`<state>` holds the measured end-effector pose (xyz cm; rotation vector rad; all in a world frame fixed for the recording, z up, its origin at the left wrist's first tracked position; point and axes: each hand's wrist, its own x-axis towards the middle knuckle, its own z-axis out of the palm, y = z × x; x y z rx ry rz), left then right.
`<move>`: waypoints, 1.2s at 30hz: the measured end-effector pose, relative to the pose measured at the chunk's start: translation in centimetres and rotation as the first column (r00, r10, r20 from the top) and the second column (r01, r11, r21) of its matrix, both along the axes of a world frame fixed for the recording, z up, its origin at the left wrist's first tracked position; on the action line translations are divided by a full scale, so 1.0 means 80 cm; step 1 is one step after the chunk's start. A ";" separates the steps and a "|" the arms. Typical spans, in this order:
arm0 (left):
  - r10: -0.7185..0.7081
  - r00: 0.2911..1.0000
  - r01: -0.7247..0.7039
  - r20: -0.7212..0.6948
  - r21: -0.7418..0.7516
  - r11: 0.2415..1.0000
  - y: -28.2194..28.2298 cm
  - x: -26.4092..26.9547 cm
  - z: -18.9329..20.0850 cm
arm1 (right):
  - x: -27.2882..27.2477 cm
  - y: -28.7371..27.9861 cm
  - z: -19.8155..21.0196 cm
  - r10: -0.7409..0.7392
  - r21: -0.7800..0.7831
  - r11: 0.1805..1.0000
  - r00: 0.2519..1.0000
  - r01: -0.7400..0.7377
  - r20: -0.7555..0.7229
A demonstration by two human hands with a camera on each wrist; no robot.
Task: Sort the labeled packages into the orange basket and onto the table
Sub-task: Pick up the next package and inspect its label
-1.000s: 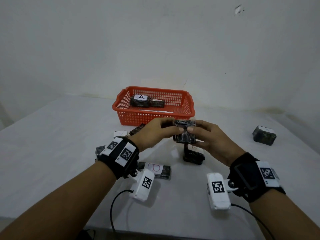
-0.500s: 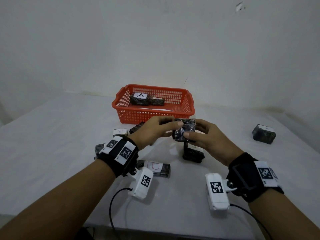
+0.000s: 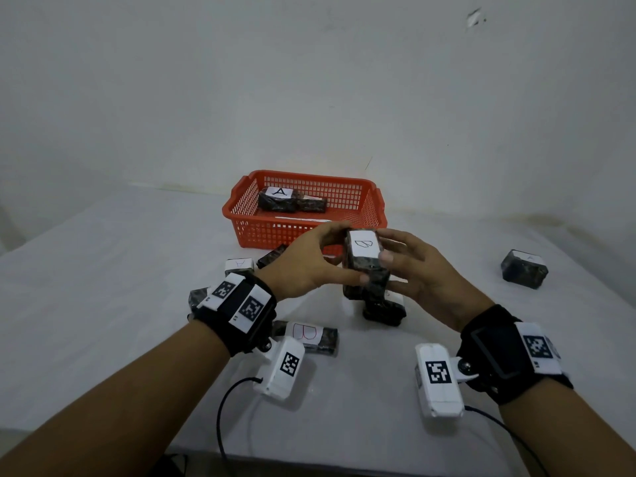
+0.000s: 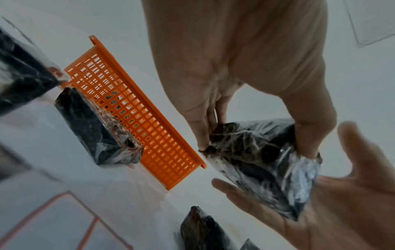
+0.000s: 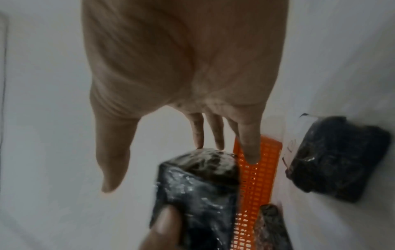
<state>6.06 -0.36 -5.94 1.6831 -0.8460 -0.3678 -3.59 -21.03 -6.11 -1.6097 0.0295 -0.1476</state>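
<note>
Above the table's middle, my left hand (image 3: pixel 354 255) grips a dark plastic-wrapped package (image 3: pixel 365 261) between thumb and fingers. Its white label (image 3: pixel 364 243) faces up with a letter that looks like a B. My right hand (image 3: pixel 389 246) touches the package's right side with straight fingers, its thumb held off. The left wrist view shows the package (image 4: pixel 262 162) pinched, with the right palm (image 4: pixel 333 203) spread beside it. The right wrist view shows the fingertips (image 5: pixel 199 143) on the package (image 5: pixel 198 186). Behind it, the orange basket (image 3: pixel 304 175) holds an A-labelled package (image 3: pixel 278 199) and a second one (image 3: pixel 311 204).
Several wrapped packages lie on the white table (image 3: pixel 103 304): one with a red B (image 3: pixel 309 333), one with an inverted A (image 3: pixel 240 265), a dark one (image 3: pixel 272 256) by the basket, one (image 3: pixel 383 309) under my hands, and one (image 3: pixel 523 268) far right.
The held package has been turned, so its white label now faces up where a dark wrapped side showed. The right hand's grip has loosened to straight fingers.
</note>
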 end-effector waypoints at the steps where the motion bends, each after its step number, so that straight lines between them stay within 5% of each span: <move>1: 0.002 1.000 -0.002 0.015 0.013 1.000 -0.001 0.000 -0.001 | 0.000 0.001 0.003 -0.005 0.033 0.999 0.999 0.006 -0.031; 5: -0.052 0.998 0.051 0.043 0.018 0.999 -0.004 -0.001 -0.001 | 0.006 0.000 0.006 -0.043 0.020 0.999 0.990 0.046 -0.134; 14: 0.088 0.995 -0.082 0.044 -0.121 0.989 -0.012 -0.004 0.002 | 0.001 0.003 0.004 -0.055 -0.034 0.998 0.999 0.055 0.001; 20: 0.063 0.994 -0.051 0.093 -0.126 0.991 -0.011 0.001 -0.001 | 0.001 0.010 0.011 -0.061 -0.024 0.998 0.991 0.058 -0.115; 36: 0.078 0.979 -0.040 0.187 -0.200 0.979 -0.013 -0.014 -0.006 | 0.000 0.008 0.011 -0.074 -0.042 0.996 0.997 0.074 -0.004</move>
